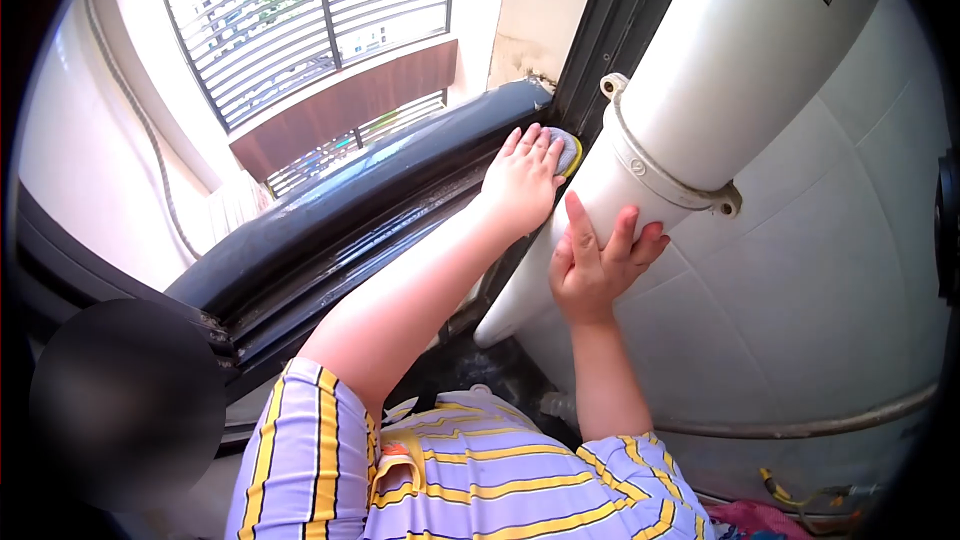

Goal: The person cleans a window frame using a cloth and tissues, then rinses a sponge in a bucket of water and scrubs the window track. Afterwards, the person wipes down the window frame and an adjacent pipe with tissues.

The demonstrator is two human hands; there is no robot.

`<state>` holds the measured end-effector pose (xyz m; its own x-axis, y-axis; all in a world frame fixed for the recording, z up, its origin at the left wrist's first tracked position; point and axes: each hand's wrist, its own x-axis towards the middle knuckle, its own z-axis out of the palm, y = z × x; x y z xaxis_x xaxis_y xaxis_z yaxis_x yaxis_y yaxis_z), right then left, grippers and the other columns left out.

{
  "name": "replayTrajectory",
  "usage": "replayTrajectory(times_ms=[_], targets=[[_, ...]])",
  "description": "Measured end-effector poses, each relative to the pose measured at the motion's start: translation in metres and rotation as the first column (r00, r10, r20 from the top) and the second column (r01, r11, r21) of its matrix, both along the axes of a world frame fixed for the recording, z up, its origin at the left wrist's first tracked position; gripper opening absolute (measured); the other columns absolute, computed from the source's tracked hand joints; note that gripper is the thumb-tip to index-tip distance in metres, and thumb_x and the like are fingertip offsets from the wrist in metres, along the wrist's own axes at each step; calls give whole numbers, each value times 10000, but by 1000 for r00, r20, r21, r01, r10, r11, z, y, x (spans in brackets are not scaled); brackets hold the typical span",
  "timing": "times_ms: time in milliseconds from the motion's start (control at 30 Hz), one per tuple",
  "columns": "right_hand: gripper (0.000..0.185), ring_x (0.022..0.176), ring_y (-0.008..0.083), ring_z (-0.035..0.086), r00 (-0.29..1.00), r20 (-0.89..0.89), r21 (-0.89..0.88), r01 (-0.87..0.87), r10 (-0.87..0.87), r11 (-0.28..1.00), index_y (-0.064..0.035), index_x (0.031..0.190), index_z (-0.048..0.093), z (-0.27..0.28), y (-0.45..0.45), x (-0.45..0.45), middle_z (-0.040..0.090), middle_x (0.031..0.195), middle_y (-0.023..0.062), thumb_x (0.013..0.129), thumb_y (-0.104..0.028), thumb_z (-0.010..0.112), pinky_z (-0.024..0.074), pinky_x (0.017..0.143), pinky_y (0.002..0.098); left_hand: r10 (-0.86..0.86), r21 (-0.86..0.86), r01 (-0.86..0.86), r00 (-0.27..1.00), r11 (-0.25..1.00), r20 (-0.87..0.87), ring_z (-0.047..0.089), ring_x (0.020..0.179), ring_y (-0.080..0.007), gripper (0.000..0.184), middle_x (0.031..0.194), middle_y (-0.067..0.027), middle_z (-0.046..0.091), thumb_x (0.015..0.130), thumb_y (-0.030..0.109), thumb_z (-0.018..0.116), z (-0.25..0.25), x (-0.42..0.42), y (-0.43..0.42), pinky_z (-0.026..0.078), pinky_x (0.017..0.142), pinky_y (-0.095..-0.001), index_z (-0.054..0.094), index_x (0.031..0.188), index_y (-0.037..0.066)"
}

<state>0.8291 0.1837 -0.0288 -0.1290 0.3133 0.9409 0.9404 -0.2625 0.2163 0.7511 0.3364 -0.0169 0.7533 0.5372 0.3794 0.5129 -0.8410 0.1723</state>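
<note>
My left hand (522,180) presses a grey cleaning pad with a yellow edge (568,150) against the corner of the dark window frame (390,185). Its fingers lie over the pad and hide most of it. Beside it, my right hand (600,275) is raised palm up with the fingers apart and holds nothing. The fingers overlap the thick white pipe (675,90); whether they touch it I cannot tell.
A bracket ring (665,175) with two lugs circles the pipe. Outside the window stand slatted railings (310,10). A thin hose (800,430) runs along the tiled wall (800,290). A dark round blurred shape (128,405) covers the lower left.
</note>
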Motion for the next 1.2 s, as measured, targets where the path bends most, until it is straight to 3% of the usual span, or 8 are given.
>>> replayTrajectory(times_ms=[200, 400, 533, 667, 800, 867, 1000, 1200], targets=[[355, 1634, 337, 88, 999, -24, 49, -33, 34, 998, -405, 1234, 786, -2, 3, -1, 292, 1729, 56, 982, -245, 593, 46, 1309, 550, -66, 8, 67, 996, 998, -63, 327, 1563, -314, 571, 1609, -135, 479, 1096, 415, 457, 11, 12, 22, 173, 1301, -491, 496, 1543, 61], [327, 1630, 334, 109, 998, -49, 60, -45, 48, 997, -431, 1190, 796, -3, 5, -2, 306, 1724, 40, 984, -252, 616, 29, 1311, 537, -169, -89, 149, 944, 985, -283, 564, 1366, -262, 307, 1286, -103, 730, 999, 244, 620, 58, -39, 26, 347, 1219, -430, 766, 1209, 73], [319, 1627, 338, 119, 996, -77, 48, -48, 52, 998, -437, 1167, 802, -3, 3, -4, 306, 1724, 36, 977, -249, 626, 25, 1312, 533, -104, 53, 99, 989, 994, 100, 668, 1172, -301, 249, 1147, -136, 770, 957, 176, 649, 79, -80, 31, 507, 1057, -391, 793, 1103, 34], [314, 1623, 343, 135, 994, -86, 60, -66, 71, 996, -445, 1142, 807, -2, 3, -6, 325, 1716, 38, 963, -242, 648, 34, 1313, 532, 140, 202, -156, 986, 967, 91, 644, 1098, -329, 184, 1070, -103, 768, 973, 154, 639, 98, -113, 21, 524, 999, -406, 772, 1017, 35], [292, 1619, 352, 151, 991, -94, 64, -92, 98, 994, -445, 1105, 818, -4, 3, -6, 362, 1699, 40, 951, -248, 667, 42, 1314, 534, 184, 70, -180, 981, 981, -68, 620, 1120, -311, 189, 1131, -67, 763, 987, 158, 642, 76, -117, 8, 511, 1016, -390, 753, 1079, 36], [285, 1619, 355, 152, 990, -93, 68, -101, 107, 993, -444, 1094, 821, -4, 3, -5, 376, 1692, 37, 946, -250, 672, 40, 1314, 537, 168, 303, -150, 985, 941, -33, 628, 1109, -306, 226, 1185, -68, 751, 983, 152, 650, 45, -113, 9, 512, 1019, -392, 749, 1146, 31], [266, 1619, 358, 148, 990, -77, 52, -112, 116, 992, -437, 1064, 830, -4, 1, -4, 403, 1677, 23, 933, -254, 688, 35, 1314, 540, 154, 115, -136, 975, 984, -162, 640, 1138, -324, 251, 1191, -98, 747, 962, 116, 654, 70, -114, -2, 516, 1018, -393, 750, 1183, 44], [249, 1618, 350, 153, 986, -90, 38, -134, 137, 990, -425, 1034, 838, -4, -1, -4, 478, 1629, -11, 917, -250, 704, 25, 1314, 544, 185, 1, -187, 972, 982, 144, 687, 1058, -340, 222, 1109, -168, 764, 963, 160, 665, 124, -122, 3, 529, 984, -416, 793, 1059, 6]])
